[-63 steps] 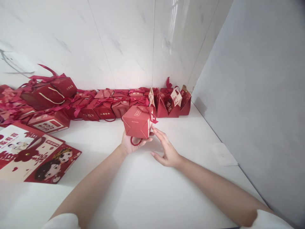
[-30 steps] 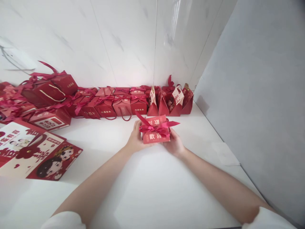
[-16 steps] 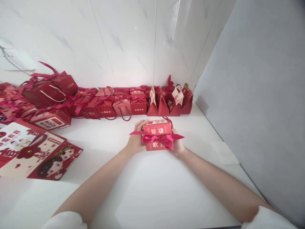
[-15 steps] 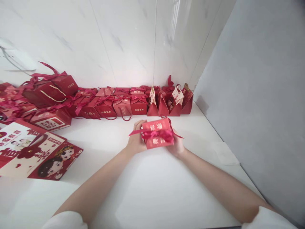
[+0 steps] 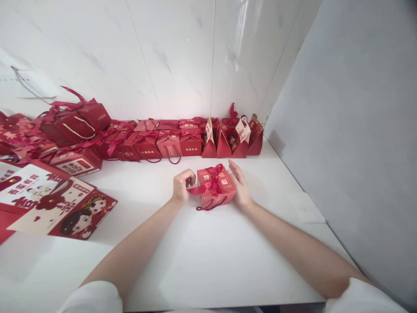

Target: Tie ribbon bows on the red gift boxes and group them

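shown at the centre of the dial: pinkish-red gift box point(image 5: 225, 185), upright on the white tabletop point(image 5: 202, 261), tied over the top with a crimson ribbon bow point(image 5: 216, 186) and fitted on the near face with a dark red cord handle point(image 5: 202, 209). at nine o'clock, just beside the box, note the left hand point(image 5: 182, 186), curled at the fingers and meeting the ribbon tail point(image 5: 202, 189); cannot tell whether pinching that strip or only lying behind it. at three o'clock, note the right hand point(image 5: 240, 184), released and held flat along the box's side; cannot tell whether quite touching. towards eleven, observe a row of red gift boxes point(image 5: 191, 148), set near the marbled wall point(image 5: 179, 43). between twelve and one, see peaked red boxes point(image 5: 223, 145), continuing that row. towards ten, farther out, find a dark red box with a cream rope handle point(image 5: 65, 130). at nine, well apart from the left hand, see a large cream-and-red gift box point(image 5: 70, 195), decorated with a flower-shaped clasp point(image 5: 50, 203).
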Demonstrator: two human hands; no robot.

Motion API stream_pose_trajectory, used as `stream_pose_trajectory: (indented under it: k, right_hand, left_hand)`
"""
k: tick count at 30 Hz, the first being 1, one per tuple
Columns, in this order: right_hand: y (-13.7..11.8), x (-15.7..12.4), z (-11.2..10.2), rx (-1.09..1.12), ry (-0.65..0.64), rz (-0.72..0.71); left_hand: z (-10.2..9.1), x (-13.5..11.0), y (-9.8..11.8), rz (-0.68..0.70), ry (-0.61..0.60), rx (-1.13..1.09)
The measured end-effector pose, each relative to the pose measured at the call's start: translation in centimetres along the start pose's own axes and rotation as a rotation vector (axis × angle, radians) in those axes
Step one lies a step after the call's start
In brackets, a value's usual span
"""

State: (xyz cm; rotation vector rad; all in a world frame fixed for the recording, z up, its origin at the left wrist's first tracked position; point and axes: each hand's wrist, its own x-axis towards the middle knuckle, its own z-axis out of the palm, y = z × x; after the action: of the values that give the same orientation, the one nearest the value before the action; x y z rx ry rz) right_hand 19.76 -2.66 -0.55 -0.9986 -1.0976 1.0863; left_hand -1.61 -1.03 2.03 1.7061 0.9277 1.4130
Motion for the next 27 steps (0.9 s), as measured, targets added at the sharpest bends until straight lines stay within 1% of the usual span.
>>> stream_pose_trajectory:
  k: [2, 3, 4, 7, 9, 10, 12, 14, 16, 17, 18, 19, 21, 23, 25, 27]
  right_hand:
    - [0.1, 0.1, -0.2, 0.025, 0.075, 0.04]
    - [0.1, 0.1, -0.2, 0.044, 0.088, 0.055]
    - [0.1, 0.1, -0.2, 0.057, 0.083, 0.055]
    - [-0.1, 0.0, 0.0, 0.088, 0.1, 0.049]
    - [-0.4, -0.1, 0.1, 0.119, 0.112, 0.045]
    - [-0.7, -0.1, 0.2, 0.134, 0.097, 0.041]
    - [-1.2, -0.1, 0.3, 0.156, 0.018, 0.024]
    - [-1.5, -0.1, 0.4, 0.178, -0.073, 0.019]
    - [-1.6, -0.2, 0.4, 0.216, -0.105, 0.055]
    - [-1.6, -0.2, 0.4, 0.24, -0.1, 0.084]
    - [-1.6, -0.3, 0.4, 0.262, -0.096, 0.114]
    - [-1.5, -0.4, 0.3, 0.279, -0.097, 0.138]
    - [-1.6, -0.6, 0.2, 0.292, -0.121, 0.162]
    - [-1.7, -0.9, 0.1, 0.281, -0.151, 0.173]
    - [-1.9, -1.1, 0.0, 0.265, -0.171, 0.182]
    - [-1.9, -1.2, 0.0, 0.254, -0.179, 0.178]
  left_hand:
    - [0.0, 0.3, 0.4, 0.06, 0.051, 0.018]
    - [0.0, 0.4, 0.7, 0.109, 0.039, 0.044]
    - [0.0, 0.4, 0.9, 0.176, 0.0, 0.083]
    - [0.1, 0.3, 1.4, 0.42, -0.191, 0.271]
    - [0.4, 0.1, 1.7, 0.523, -0.283, 0.434]
    - [0.6, 0.0, 2.0, 0.538, -0.301, 0.503]
    - [0.8, 0.0, 3.0, 0.502, -0.309, 0.597]
    - [0.8, 0.2, 4.9, 0.4, -0.359, 0.673]
    - [0.6, 0.4, 7.8, 0.235, -0.49, 0.787]
    - [0.6, 0.5, 9.4, 0.153, -0.559, 0.853]
    - [0.6, 0.5, 11.0, 0.093, -0.6, 0.904]
    - [0.7, 0.4, 12.6, 0.057, -0.619, 0.944]
    - [1.2, 0.1, 15.0, 0.038, -0.647, 0.988]
    - [1.9, -0.5, 16.3, 0.029, -0.706, 0.989]
    - [2.4, -1.1, 16.8, 0.011, -0.774, 0.972]
    - [2.5, -2.0, 17.0, -0.014, -0.81, 0.981]
